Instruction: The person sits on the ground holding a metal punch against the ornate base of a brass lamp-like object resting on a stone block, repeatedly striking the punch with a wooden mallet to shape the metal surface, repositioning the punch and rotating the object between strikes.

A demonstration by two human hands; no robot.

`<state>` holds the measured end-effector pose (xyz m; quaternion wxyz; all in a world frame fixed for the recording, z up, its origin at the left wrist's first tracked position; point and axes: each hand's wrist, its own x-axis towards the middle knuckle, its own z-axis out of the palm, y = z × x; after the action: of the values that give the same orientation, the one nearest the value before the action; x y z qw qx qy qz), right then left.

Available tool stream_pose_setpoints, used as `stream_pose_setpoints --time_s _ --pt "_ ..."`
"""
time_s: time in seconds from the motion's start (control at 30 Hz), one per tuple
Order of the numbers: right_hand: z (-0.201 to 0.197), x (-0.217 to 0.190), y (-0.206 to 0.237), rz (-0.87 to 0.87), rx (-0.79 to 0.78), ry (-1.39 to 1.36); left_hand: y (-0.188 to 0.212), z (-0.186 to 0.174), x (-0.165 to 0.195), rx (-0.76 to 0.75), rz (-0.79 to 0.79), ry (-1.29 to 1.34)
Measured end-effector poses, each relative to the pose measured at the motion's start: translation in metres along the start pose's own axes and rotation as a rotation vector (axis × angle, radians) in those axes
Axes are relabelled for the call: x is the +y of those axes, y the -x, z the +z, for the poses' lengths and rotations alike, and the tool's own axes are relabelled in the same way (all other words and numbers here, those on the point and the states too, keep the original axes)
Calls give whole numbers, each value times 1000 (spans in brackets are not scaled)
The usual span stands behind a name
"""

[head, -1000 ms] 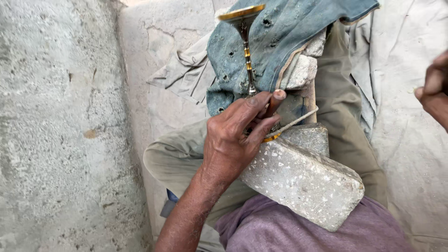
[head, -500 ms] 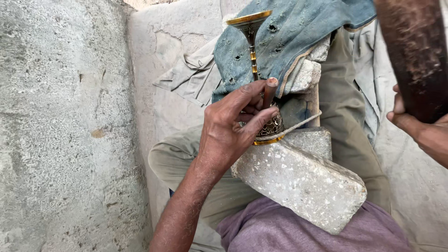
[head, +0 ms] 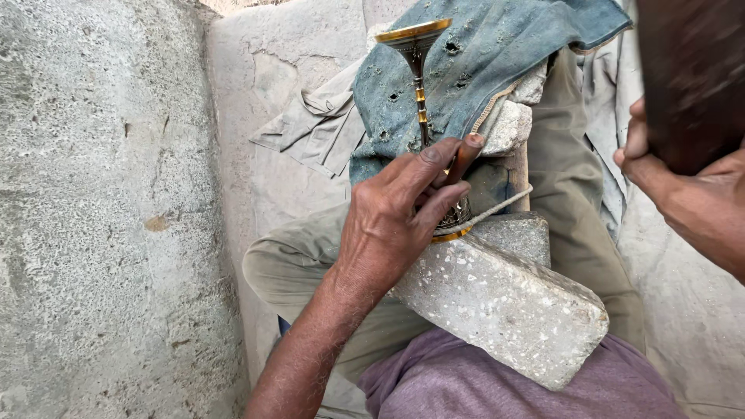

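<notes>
The left hand [head: 392, 221] is being closed around the lower part of a slender brass goblet [head: 421, 93], which is being steadied upright on a speckled stone slab [head: 504, 302] lying across the lap. The right hand [head: 683, 194] is being clamped on a dark wooden mallet [head: 691, 77], raised well apart. A torn blue denim cloth [head: 497, 54] is being draped behind the goblet.

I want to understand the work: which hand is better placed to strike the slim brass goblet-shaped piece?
Probably the right hand: it holds the dark blurred tool raised, while the left hand grips the slim brass goblet-shaped piece against the speckled grey stone block.
</notes>
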<state>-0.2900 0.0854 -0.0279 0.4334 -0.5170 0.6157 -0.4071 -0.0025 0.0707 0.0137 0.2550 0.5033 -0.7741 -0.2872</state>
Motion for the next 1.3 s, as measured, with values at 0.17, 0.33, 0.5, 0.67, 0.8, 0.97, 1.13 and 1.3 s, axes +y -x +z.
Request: stream_pose_setpoints --time_s 0.17,0.33,0.5,0.67,0.8,0.97,1.13,1.3 --pt "-22 14 -6 -368 -160 547 -2 0 -1 -31 -1 -14" --pt "-29 8 -11 -352 -226 909 -2 -3 -3 -26 12 32" --pt "-24 22 -11 -66 3 618 -4 -3 -5 -43 -15 115" --pt "-50 88 0 -226 -17 810 -2 -5 -6 -65 17 144" --pt "-63 140 12 -130 44 915 8 -14 -11 74 0 292" --pt "-43 156 42 277 36 3 16 -19 -22 60 -117 297" --pt "-17 114 66 299 45 -25 8 -12 -25 -47 35 296" --pt "-16 71 71 211 51 94 -11 -8 -22 -138 177 140"
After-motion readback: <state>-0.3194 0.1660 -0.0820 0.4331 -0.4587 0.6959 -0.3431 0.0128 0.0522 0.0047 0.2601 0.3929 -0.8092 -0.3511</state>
